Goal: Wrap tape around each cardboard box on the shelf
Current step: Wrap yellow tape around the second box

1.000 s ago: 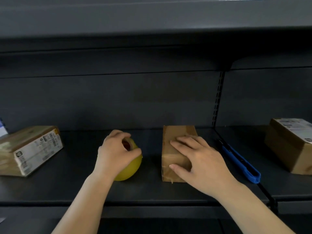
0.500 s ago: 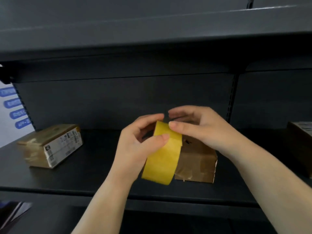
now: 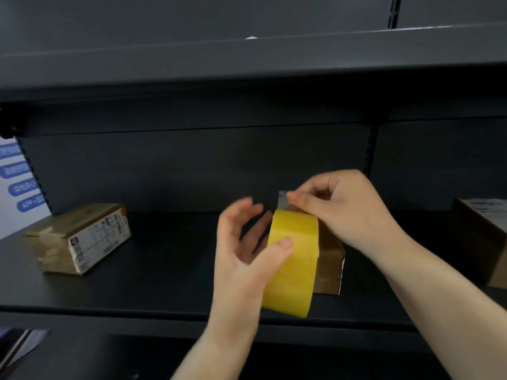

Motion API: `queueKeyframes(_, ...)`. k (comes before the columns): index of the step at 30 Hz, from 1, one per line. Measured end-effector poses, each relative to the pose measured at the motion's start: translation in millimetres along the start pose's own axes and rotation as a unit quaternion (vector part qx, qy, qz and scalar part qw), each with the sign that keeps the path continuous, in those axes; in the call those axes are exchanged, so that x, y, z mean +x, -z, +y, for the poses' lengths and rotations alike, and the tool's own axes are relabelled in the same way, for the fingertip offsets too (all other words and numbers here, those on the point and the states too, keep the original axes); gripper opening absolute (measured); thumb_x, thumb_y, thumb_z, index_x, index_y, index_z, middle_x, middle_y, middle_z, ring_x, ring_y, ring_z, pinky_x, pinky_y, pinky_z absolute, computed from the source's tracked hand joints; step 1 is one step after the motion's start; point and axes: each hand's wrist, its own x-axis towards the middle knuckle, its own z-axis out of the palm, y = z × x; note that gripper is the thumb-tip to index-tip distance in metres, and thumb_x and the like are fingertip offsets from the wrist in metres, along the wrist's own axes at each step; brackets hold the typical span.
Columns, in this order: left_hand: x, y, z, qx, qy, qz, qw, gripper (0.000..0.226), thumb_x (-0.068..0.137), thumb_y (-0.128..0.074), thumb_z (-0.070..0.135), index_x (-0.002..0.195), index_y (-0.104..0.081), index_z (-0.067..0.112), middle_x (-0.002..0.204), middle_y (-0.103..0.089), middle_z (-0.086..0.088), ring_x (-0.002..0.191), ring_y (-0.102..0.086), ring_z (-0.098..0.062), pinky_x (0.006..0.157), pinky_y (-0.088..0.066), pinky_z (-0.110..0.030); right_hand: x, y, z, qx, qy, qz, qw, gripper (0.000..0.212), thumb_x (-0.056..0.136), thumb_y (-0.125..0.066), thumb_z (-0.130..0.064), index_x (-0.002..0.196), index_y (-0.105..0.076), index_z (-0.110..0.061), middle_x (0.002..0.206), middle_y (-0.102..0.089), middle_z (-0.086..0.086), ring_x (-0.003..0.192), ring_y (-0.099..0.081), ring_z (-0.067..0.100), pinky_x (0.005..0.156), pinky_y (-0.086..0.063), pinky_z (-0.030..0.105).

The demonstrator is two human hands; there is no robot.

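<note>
- The dark grey metal shelf (image 3: 164, 283) runs across the whole view, with another shelf board above it at 12 o'clock.
- The right hand (image 3: 348, 212) comes in from 4 o'clock with the forearm angled up and the wrist bent. Its grip is nearly closed: thumb and forefinger pinch the loose, clear end of tape (image 3: 284, 200) just above the roll, and the other fingers are curled in behind.
- The left hand (image 3: 247, 259) rises from 6 o'clock, palm facing right. Its grip is half open; the thumb presses on the outer face of the roll, while the fingers spread behind it and look blurred, so I cannot tell how firmly they hold.
- The broad yellow roll of packing tape (image 3: 290, 267) stands on edge in the air at the centre, in front of the shelf lip, its band facing the camera.
- The small brown cardboard box (image 3: 329, 267) sits on the shelf directly behind the roll, mostly hidden by it and the right hand; its surface looks glossy.
- A flat brown cardboard box with a white printed label (image 3: 82, 237) lies on the shelf at 9 o'clock, well apart from the hands.
- A third brown cardboard box (image 3: 482, 242) is cut off at 3 o'clock.
</note>
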Motion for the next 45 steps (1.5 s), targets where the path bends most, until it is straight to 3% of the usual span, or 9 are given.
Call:
queueKeyframes(3,-16,-1,-13,0.012,-0.045,0.02,0.999,0.034,0.057,-0.074,0.038,0.088,-0.061,0.032,0.08,-0.066,0.012,0.072,-0.064,-0.004,0.059,-0.052,-0.018,-2,-1,-1,0.037,-0.023,0.033,0.998,0.023,0.08,-0.066,-0.026,0.059,-0.07,-0.018,0.063,-0.068,-0.008,0.061,-0.062,0.004,0.062,-0.048,0.024)
queueKeyframes(8,-18,6,-9,0.115,-0.041,-0.237,0.964,0.02,0.079,-0.06,0.02,0.096,-0.065,0.009,0.083,-0.072,0.001,0.08,-0.069,-0.014,0.074,-0.052,-0.022,2,1,-1,0.022,-0.055,0.005,0.998,0.021,0.081,-0.065,-0.026,0.063,-0.07,-0.019,0.065,-0.068,-0.005,0.069,-0.062,0.004,0.062,-0.046,0.014)
queueKeyframes(13,-17,-4,4,0.14,-0.017,-0.198,0.97,0.014,0.08,-0.061,0.039,0.089,-0.065,0.029,0.076,-0.075,0.003,0.071,-0.071,-0.009,0.061,-0.053,-0.014,10,0,7,0.09,-0.111,-0.025,0.989,0.019,0.085,-0.063,-0.018,0.071,-0.07,-0.007,0.067,-0.067,0.002,0.059,-0.061,0.001,0.061,-0.048,0.016)
queueKeyframes(16,-20,-8,10,0.085,0.087,-0.191,0.974,0.035,0.081,-0.057,0.054,0.082,-0.067,0.021,0.061,-0.072,-0.008,0.057,-0.069,-0.014,0.055,-0.054,-0.019,23,11,12,0.164,-0.117,0.045,0.978,0.018,0.087,-0.06,-0.013,0.081,-0.067,0.002,0.068,-0.065,0.007,0.055,-0.064,0.007,0.07,-0.051,0.021)
queueKeyframes(21,-26,-3,10,0.124,0.112,-0.286,0.943,0.034,0.079,-0.068,0.027,0.111,-0.058,0.029,0.093,-0.076,0.003,0.089,-0.07,-0.01,0.075,-0.055,-0.02,41,21,26,0.102,-0.161,-0.035,0.981,0.013,0.082,-0.067,-0.022,0.074,-0.07,-0.013,0.071,-0.072,0.005,0.071,-0.069,0.011,0.1,-0.042,0.044)
queueKeyframes(24,-22,-7,11,0.083,0.174,-0.226,0.955,0.018,0.082,-0.065,0.031,0.097,-0.062,0.021,0.077,-0.076,-0.003,0.07,-0.072,-0.01,0.058,-0.053,-0.015,51,13,39,0.102,-0.186,-0.027,0.977,0.013,0.083,-0.066,-0.023,0.075,-0.069,-0.013,0.071,-0.07,0.003,0.064,-0.066,0.005,0.099,-0.043,0.044)
queueKeyframes(27,-25,-12,14,-0.009,0.294,-0.176,0.939,0.036,0.072,-0.057,0.045,0.085,-0.063,0.012,0.058,-0.072,-0.007,0.052,-0.069,-0.015,0.047,-0.052,-0.019,63,6,52,0.103,-0.199,-0.001,0.975,0.011,0.081,-0.068,-0.022,0.077,-0.069,-0.012,0.073,-0.07,0.003,0.055,-0.064,0.0,0.1,-0.04,0.038)
queueKeyframes(33,-23,-12,11,-0.026,0.275,-0.157,0.948,0.013,0.089,-0.055,0.019,0.095,-0.06,0.009,0.06,-0.069,-0.011,0.056,-0.067,-0.021,0.057,-0.057,-0.028,77,-12,79,0.089,-0.236,-0.074,0.965,0.013,0.078,-0.072,-0.023,0.077,-0.071,-0.01,0.07,-0.07,0.001,0.055,-0.063,0.001,0.097,-0.035,0.03)
queueKeyframes(45,-17,-13,-8,-0.014,0.292,-0.153,0.944,0.012,0.091,-0.052,0.02,0.09,-0.059,0.01,0.061,-0.07,-0.009,0.056,-0.067,-0.021,0.058,-0.055,-0.028,81,-33,123,0.04,-0.252,-0.062,0.965,0.018,0.075,-0.076,-0.025,0.083,-0.075,-0.01,0.08,-0.071,0.006,0.072,-0.064,0.013,0.058,-0.047,0.02)
